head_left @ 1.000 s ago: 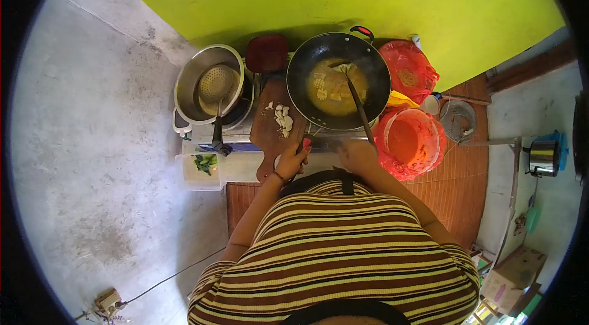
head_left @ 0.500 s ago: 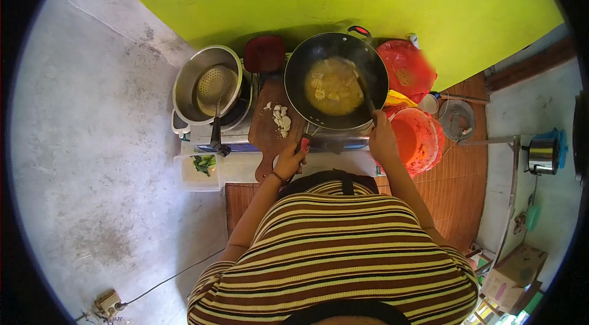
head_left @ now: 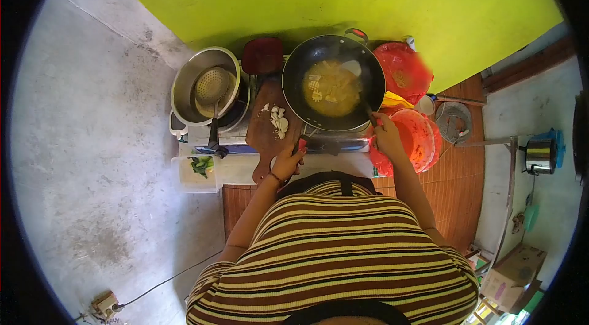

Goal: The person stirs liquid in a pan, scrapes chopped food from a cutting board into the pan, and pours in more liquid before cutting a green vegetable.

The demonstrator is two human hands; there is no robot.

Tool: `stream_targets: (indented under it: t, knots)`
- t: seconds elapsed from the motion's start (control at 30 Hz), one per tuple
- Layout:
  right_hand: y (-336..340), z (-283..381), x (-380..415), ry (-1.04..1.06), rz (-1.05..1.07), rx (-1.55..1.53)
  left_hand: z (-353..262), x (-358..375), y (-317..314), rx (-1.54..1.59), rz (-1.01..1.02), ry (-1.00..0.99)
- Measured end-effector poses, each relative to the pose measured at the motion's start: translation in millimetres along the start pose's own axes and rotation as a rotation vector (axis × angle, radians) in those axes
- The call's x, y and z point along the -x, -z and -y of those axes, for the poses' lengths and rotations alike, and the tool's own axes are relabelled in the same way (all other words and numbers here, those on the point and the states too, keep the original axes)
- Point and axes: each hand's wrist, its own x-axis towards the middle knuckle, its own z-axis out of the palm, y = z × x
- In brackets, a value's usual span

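Fingers of my left hand [head_left: 288,161] are wrapped round the black-and-red handle of the wok [head_left: 297,101]. Yellowish broth with pale pieces of food [head_left: 331,88] fills the wok's bottom. In my right hand [head_left: 386,135] is the dark handle of a spatula [head_left: 369,111], which reaches over the wok's near right rim. Its pale blade shows at the far side of the broth, partly sunk. Beside the wok lies a wooden cutting board [head_left: 261,131] with peeled white pieces, like garlic [head_left: 279,121], close beyond my left hand.
At the left stands a steel pot [head_left: 184,101] with a skimmer [head_left: 213,84] in it. A plastic tub [head_left: 187,177] holds green leaves. Behind the board is a dark red container [head_left: 262,55]. A red basin [head_left: 402,70] and a red bucket [head_left: 423,141] stand at the right.
The spatula's blade has moved to the far part of the broth and now shows pale. My right hand has shifted slightly; my left hand stays on the wok handle.
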Motion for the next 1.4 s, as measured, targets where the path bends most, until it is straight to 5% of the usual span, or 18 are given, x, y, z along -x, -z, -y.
stream_targets:
  t: [0.1, 0.2, 0.3, 0.4, 0.6, 0.7, 0.9, 1.0, 1.4]
  knots:
    - [-4.0, 8.6, -0.7, -0.221, 0.139, -0.411, 0.8, 0.2, 1.1, 0.009, 0.016, -0.008]
    - [-5.4, 13.9, 5.3, -0.237, 0.198, -0.501, 3.5, -1.1, 2.0, 0.021, 0.012, -0.019]
    - [-5.2, 13.9, 10.4, -0.096, 0.185, -0.350, 5.6, -2.7, 3.0, 0.005, 0.026, -0.005]
    - [-6.3, 8.7, 10.8, 0.159, 0.022, -0.054, 9.2, -5.4, 3.3, -0.010, 0.032, -0.015]
    - [-1.4, 13.2, 12.9, 0.353, -0.283, 0.340, 14.8, -9.9, 4.4, -0.025, 0.039, -0.034]
    - [-1.1, 1.2, 7.5, 0.323, -0.256, 0.326, 8.8, -6.0, 4.4, -0.060, 0.035, -0.010]
    - [1.1, 18.3, 12.4, -0.199, 0.132, -0.360, 12.5, -7.5, 4.3, 0.008, 0.023, -0.027]
    - [2.5, 21.8, 16.5, -0.220, 0.202, -0.497, 12.4, -7.3, 4.7, 0.010, 0.028, -0.030]
    - [15.7, 27.5, 39.2, -0.001, 0.173, -0.196, 6.7, -3.5, 3.5, -0.017, 0.033, -0.023]
